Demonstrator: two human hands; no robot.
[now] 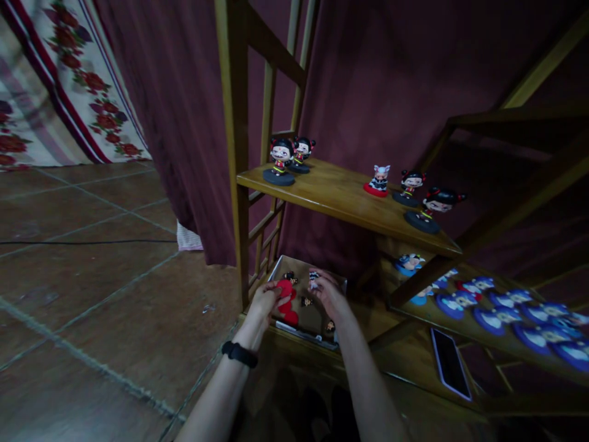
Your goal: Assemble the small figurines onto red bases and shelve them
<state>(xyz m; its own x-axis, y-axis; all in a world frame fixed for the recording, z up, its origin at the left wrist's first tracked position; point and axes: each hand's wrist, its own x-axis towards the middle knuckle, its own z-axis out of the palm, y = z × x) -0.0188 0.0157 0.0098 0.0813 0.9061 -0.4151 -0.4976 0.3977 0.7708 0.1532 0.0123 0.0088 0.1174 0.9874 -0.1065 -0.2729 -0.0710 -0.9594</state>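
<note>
Hands [263, 301] [328, 293] half-closed: figurine [313, 280] right, red disc [286, 287] left.

A thin black cord [92, 242] on brown floor tiles [138, 313], a long dark purple curtain [184, 123], a flat purple-edged phone [451, 363]

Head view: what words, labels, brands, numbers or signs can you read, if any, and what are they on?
None can be read.
Box: pale marks on its near wall, too small and blurred to tell if they are print.
Phone: dark screen, no legible text.
</note>
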